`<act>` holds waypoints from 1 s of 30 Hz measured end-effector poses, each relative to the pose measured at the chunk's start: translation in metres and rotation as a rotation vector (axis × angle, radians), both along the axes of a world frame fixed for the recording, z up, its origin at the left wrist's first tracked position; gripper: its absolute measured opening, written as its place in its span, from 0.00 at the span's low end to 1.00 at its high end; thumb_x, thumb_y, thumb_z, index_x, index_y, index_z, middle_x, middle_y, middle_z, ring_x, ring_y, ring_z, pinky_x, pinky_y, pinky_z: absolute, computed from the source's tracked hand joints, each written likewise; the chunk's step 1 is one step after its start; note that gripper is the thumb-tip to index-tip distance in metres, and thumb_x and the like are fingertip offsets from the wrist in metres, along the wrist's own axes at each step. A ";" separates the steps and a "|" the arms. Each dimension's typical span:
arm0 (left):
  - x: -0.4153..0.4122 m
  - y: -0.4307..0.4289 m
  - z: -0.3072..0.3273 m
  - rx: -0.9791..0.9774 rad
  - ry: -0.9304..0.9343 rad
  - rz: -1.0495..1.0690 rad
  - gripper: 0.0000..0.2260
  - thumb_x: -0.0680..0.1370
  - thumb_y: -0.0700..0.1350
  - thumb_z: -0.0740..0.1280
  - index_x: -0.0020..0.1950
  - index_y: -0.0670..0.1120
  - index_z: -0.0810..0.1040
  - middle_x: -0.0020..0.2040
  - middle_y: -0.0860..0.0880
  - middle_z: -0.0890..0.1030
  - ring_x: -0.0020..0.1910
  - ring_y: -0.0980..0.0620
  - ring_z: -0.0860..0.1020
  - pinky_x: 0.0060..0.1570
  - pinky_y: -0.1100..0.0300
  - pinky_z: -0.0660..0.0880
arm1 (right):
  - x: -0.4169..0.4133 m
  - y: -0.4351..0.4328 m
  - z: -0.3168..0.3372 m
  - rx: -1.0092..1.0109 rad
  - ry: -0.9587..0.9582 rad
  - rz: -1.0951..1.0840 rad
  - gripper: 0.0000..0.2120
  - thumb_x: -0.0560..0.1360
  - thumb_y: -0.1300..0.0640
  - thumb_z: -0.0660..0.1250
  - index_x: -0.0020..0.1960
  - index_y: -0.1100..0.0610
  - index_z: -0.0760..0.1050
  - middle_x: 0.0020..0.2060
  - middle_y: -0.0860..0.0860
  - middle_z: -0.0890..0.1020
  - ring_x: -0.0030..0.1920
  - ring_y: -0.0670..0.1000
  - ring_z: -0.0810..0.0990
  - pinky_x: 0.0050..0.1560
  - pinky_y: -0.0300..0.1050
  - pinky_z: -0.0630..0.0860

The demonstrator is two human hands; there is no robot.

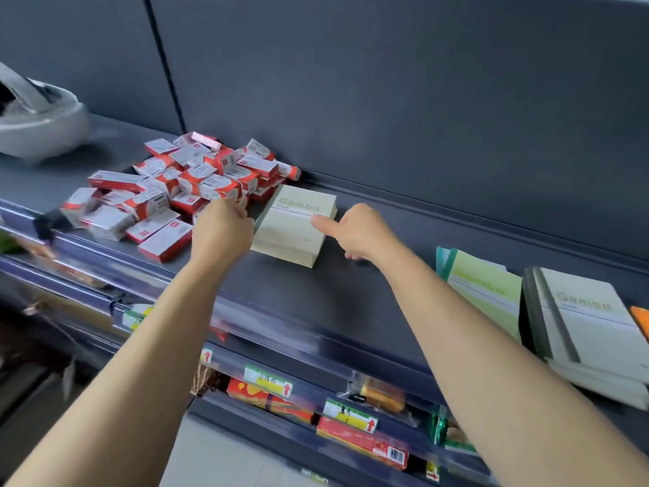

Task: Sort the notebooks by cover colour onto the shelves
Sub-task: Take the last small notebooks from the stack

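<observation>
Stack of cream notebooks (293,224) lies on the shelf (351,293) between the hands: right hand (363,233) at 3 o'clock, fingers curled, thumb touching the cover; left hand (221,230) at 9 o'clock, curled, grip unclear

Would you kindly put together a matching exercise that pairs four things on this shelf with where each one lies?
Things:
1. cream notebooks
2. red and white boxes
3. green notebook
4. grey-spined notebooks

Places:
A. furthest right of the four
B. heaped to the left of both hands
C. between the left hand and the right hand
D. just left of the grey-spined pile

Pairs: 1-C, 2-B, 3-D, 4-A
</observation>
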State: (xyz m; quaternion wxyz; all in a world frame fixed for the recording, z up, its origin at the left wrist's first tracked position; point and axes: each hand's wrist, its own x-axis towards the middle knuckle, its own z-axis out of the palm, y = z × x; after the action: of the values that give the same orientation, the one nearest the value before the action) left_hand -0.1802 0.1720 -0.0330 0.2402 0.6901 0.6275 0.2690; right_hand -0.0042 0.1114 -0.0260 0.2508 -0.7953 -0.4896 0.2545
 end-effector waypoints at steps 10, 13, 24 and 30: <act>-0.010 0.034 -0.005 -0.178 -0.072 -0.174 0.09 0.76 0.45 0.69 0.52 0.40 0.81 0.44 0.43 0.82 0.41 0.44 0.79 0.50 0.48 0.79 | -0.003 0.031 -0.011 -0.093 0.242 -0.132 0.11 0.72 0.58 0.72 0.53 0.61 0.78 0.40 0.51 0.80 0.31 0.48 0.74 0.25 0.37 0.69; -0.006 0.038 -0.007 -0.183 -0.030 -0.199 0.12 0.75 0.48 0.71 0.52 0.40 0.80 0.44 0.43 0.81 0.39 0.46 0.78 0.46 0.52 0.79 | 0.010 0.024 -0.003 -0.071 0.199 -0.191 0.08 0.75 0.61 0.67 0.52 0.63 0.76 0.39 0.55 0.81 0.25 0.47 0.74 0.23 0.36 0.64; 0.009 0.039 -0.007 -0.102 0.231 -0.173 0.19 0.70 0.48 0.75 0.55 0.38 0.76 0.49 0.42 0.79 0.47 0.43 0.76 0.43 0.52 0.74 | 0.035 -0.009 0.014 0.300 0.271 -0.363 0.06 0.78 0.68 0.56 0.51 0.61 0.70 0.42 0.50 0.77 0.35 0.50 0.77 0.17 0.30 0.63; 0.020 0.032 0.009 -0.051 0.096 -0.058 0.09 0.74 0.38 0.67 0.52 0.37 0.74 0.49 0.39 0.79 0.47 0.38 0.79 0.40 0.51 0.76 | 0.054 -0.029 0.019 0.385 0.238 -0.422 0.08 0.78 0.67 0.55 0.53 0.62 0.71 0.48 0.55 0.79 0.35 0.50 0.76 0.18 0.30 0.64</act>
State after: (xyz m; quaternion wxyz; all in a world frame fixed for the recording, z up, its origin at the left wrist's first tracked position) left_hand -0.1605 0.2039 -0.0236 0.2349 0.7139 0.6246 0.2123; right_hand 0.0497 0.0820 -0.0070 0.5000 -0.7818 -0.3200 0.1907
